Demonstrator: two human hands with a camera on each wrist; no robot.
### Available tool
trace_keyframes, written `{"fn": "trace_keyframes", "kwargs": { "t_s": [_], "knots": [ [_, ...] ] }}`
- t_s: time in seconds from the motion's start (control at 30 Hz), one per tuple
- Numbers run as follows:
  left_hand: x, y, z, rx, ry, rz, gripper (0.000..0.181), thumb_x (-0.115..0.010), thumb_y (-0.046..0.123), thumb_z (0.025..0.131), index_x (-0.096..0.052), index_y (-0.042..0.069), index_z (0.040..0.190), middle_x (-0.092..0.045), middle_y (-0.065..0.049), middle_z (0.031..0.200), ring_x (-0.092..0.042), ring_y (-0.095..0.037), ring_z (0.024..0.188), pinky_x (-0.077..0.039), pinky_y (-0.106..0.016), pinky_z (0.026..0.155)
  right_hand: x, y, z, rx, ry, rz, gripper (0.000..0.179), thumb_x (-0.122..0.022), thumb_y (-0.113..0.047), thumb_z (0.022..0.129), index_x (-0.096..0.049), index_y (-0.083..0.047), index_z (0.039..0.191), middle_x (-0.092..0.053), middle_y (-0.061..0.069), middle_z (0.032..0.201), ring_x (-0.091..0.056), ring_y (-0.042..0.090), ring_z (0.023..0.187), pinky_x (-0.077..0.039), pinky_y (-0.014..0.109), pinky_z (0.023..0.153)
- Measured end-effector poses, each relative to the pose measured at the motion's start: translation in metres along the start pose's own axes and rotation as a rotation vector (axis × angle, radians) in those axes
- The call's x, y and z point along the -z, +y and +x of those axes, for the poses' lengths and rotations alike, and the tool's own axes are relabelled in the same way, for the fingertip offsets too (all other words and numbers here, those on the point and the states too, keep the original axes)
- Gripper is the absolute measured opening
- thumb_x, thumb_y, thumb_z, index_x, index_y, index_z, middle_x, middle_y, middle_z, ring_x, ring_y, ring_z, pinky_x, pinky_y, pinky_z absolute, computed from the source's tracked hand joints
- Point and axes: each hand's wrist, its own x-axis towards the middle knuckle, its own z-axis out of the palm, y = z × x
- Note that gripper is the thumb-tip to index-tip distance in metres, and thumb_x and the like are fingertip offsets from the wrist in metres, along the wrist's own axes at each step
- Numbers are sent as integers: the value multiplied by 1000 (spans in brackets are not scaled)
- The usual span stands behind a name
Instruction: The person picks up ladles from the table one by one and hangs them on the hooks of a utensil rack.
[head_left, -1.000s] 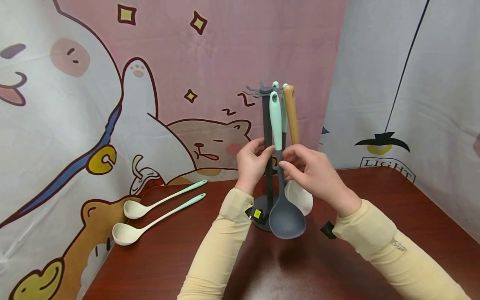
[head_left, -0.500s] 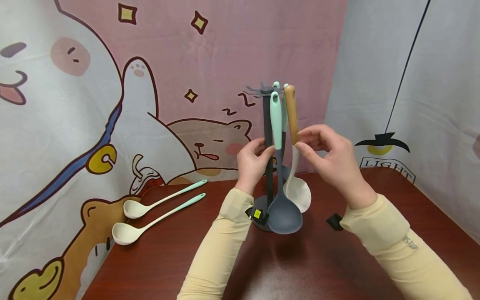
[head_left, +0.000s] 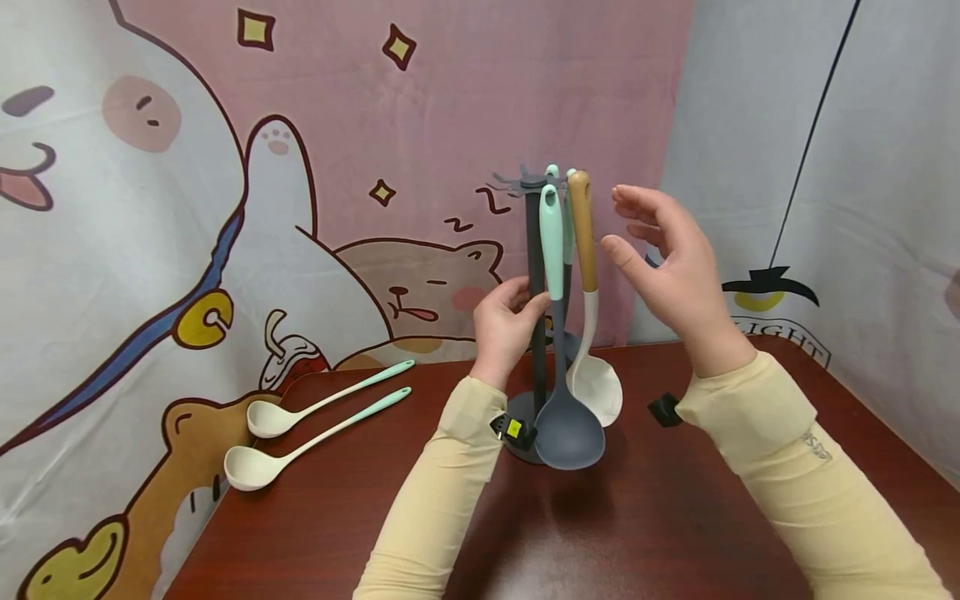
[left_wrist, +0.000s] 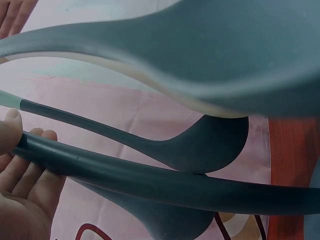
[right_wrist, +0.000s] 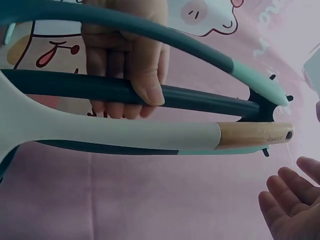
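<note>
My left hand (head_left: 504, 327) grips the dark post (head_left: 534, 242) of a utensil stand, thumb on one side and fingers round the other, as the right wrist view shows. A grey ladle with a mint handle (head_left: 552, 237) hangs at the front. To its right hangs a white ladle (head_left: 600, 387) with a wooden handle, its top up by the rack's hooks. Behind them, partly hidden, are more mint-handled grey utensils, one a ladle (left_wrist: 215, 145) in the left wrist view. My right hand (head_left: 671, 262) is held apart, right of the wooden handle (right_wrist: 252, 134), fingers loosely bent around nothing.
Two white ladles (head_left: 252, 468) with mint handles lie side by side on the left of the red-brown table (head_left: 337, 517). A cartoon-printed cloth (head_left: 450, 100) hangs behind, and a pale cloth (head_left: 885, 208) is on the right.
My right hand has gone from the front grey ladle's shaft to the wooden handle, then let go and moved up and right. The ladles settled slightly; my left hand stays on the post.
</note>
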Motion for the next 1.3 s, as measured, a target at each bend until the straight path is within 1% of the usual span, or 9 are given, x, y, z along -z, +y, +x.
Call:
{"fn": "trace_keyframes", "kwargs": {
  "t_s": [0.17, 0.33, 0.43, 0.53, 0.7, 0.9, 1.03, 1.2, 1.3],
  "knots": [
    [0, 1, -1, 10, -3, -2, 22, -75, 12, 89, -73, 6, 111, -75, -5, 98, -71, -11, 79, -57, -25, 70, -2, 1, 12, -27, -12, 44, 54, -68, -6, 91, -52, -6, 142, -54, 6, 140, -50, 18, 128, -39, 32, 107],
    [0, 1, -1, 19, -2, 4, 22, -75, 12, 90, -72, 6, 111, -75, -4, 97, -71, -10, 79, -57, -25, 71, -3, 3, 20, -77, -56, 127, 59, -68, -15, 94, -45, -5, 147, -47, 9, 147, -44, 23, 135, -33, 35, 112],
    [0, 1, -2, 28, -6, -3, 22, -75, 12, 89, -73, 7, 111, -75, -4, 97, -71, -10, 78, -57, -25, 71, -3, 4, 22, -103, -80, 154, 62, -67, -21, 95, -42, -6, 149, -43, 10, 150, -41, 23, 138, -30, 35, 114],
    [0, 0, -3, 25, -5, -9, 22, -75, 12, 89, -73, 6, 110, -75, -4, 96, -71, -12, 79, -57, -26, 71, -4, 6, 25, -108, -91, 179, 63, -67, -24, 95, -41, -6, 150, -42, 10, 152, -40, 23, 139, -29, 35, 114],
    [0, 1, -1, 6, 3, -2, 21, -75, 11, 89, -73, 6, 110, -75, -5, 95, -72, -14, 79, -57, -27, 72, -6, 10, 31, -114, -88, 211, 61, -64, -23, 97, -40, -6, 150, -42, 11, 152, -40, 21, 139, -28, 36, 115],
    [0, 1, 0, 7, -1, -8, 22, -75, 10, 89, -72, 6, 111, -75, -5, 96, -72, -15, 79, -57, -26, 69, -7, 14, 39, -133, -80, 205, 58, -60, -18, 98, -40, -4, 150, -44, 13, 150, -42, 21, 137, -28, 38, 115],
    [1, 1, 1, 1, 0, -9, 22, -75, 11, 89, -72, 6, 111, -75, -6, 97, -72, -13, 79, -57, -25, 69, -9, 15, 44, -138, -84, 205, 55, -59, -17, 98, -41, -4, 149, -46, 15, 148, -44, 21, 136, -30, 35, 114],
    [1, 1, 1, -3, 2, 7, 22, -75, 11, 89, -73, 6, 110, -75, -5, 96, -71, -12, 80, -57, -24, 71, -12, 15, 48, -147, -97, 221, 51, -58, -17, 99, -45, -4, 147, -49, 16, 145, -47, 21, 132, -34, 33, 110],
    [1, 1, 0, -3, 0, 8, 22, -75, 11, 89, -73, 6, 110, -75, -5, 97, -71, -12, 80, -56, -24, 73, -14, 14, 50, -155, -103, 222, 48, -57, -18, 100, -47, -5, 146, -51, 15, 143, -49, 20, 130, -37, 31, 107]
  ]
}}
